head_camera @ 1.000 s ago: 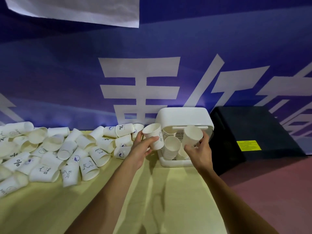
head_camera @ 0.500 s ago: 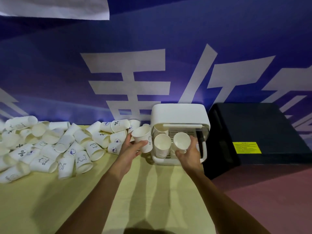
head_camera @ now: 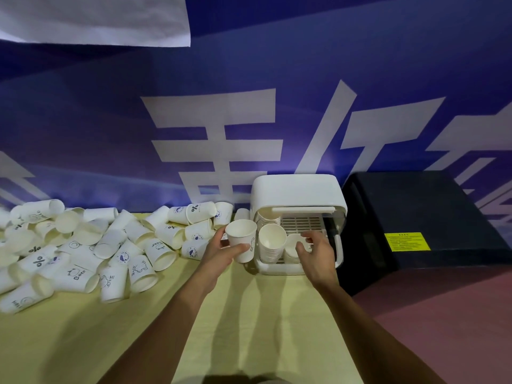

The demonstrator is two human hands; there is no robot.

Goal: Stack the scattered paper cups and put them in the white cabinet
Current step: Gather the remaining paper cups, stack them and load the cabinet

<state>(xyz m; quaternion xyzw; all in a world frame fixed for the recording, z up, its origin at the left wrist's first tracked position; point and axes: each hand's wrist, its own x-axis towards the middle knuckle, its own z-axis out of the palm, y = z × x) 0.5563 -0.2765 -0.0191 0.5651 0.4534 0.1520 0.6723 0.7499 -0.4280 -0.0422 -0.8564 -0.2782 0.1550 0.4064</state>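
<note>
Just right of the left hand (head_camera: 220,253), the white cabinet (head_camera: 299,189) stands on the yellow table (head_camera: 249,328), its front open toward the camera.

Left hand: fingers and thumb curled round a single paper cup (head_camera: 241,236). The cup is upright, mouth up, held off the table at the cabinet's left front corner. Contact between cup and cabinet wall: cannot tell.

Right hand (head_camera: 317,254): reached into the cabinet opening, thumb in front and fingers over the rim of a short stack (head_camera: 291,246) of cups, pinching it on its right side. The short stack stands upright in the front of the cabinet.

Between the two hands, directly left of the right hand, a taller stack (head_camera: 273,243) stands upright inside the cabinet, just beside the short stack. Deeper in, at the left rear, a rear stack (head_camera: 267,217) shows its rims only. A slatted rack (head_camera: 302,224) is visible beyond the right hand's fingers.

Left of the left hand: scattered cups (head_camera: 83,250) in a loose heap on the table, most on their sides, several with printed marks. The nearest ones lie just behind the left hand's knuckles.

Right of the right hand: a black box (head_camera: 415,217), just beside the cabinet, bearing a yellow label (head_camera: 406,241).

Beyond both hands: a blue banner (head_camera: 277,79) with large white characters, and a white sheet (head_camera: 97,20) at upper left.
</note>
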